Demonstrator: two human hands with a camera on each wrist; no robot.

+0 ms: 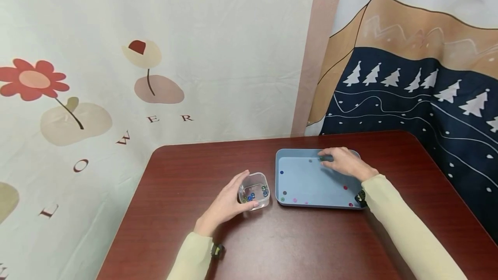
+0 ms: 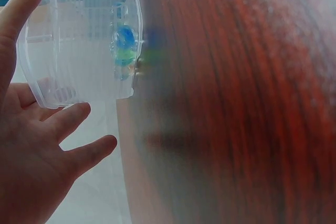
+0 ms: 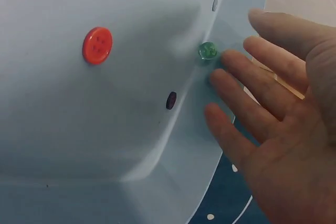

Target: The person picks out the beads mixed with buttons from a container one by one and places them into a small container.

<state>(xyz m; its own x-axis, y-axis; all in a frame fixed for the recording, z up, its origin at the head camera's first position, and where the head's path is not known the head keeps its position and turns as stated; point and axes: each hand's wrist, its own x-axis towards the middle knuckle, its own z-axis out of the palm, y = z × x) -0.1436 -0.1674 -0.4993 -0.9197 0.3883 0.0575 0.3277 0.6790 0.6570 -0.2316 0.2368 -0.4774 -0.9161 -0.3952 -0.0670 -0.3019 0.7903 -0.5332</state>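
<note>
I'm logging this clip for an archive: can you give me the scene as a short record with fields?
surface: dark red wooden table
left hand: fingers around a small clear plastic cup
cup contents: a few coloured buttons, blue and green among them
right hand: fingers straight, reaching into a light blue tray
nearest to right fingertips: a green button
also in tray: a red button, a dark button, more scattered ones
backdrop: printed cloth with flowers and trees

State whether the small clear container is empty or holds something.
Not empty: the clear container holds several coloured buttons at its bottom.
</note>
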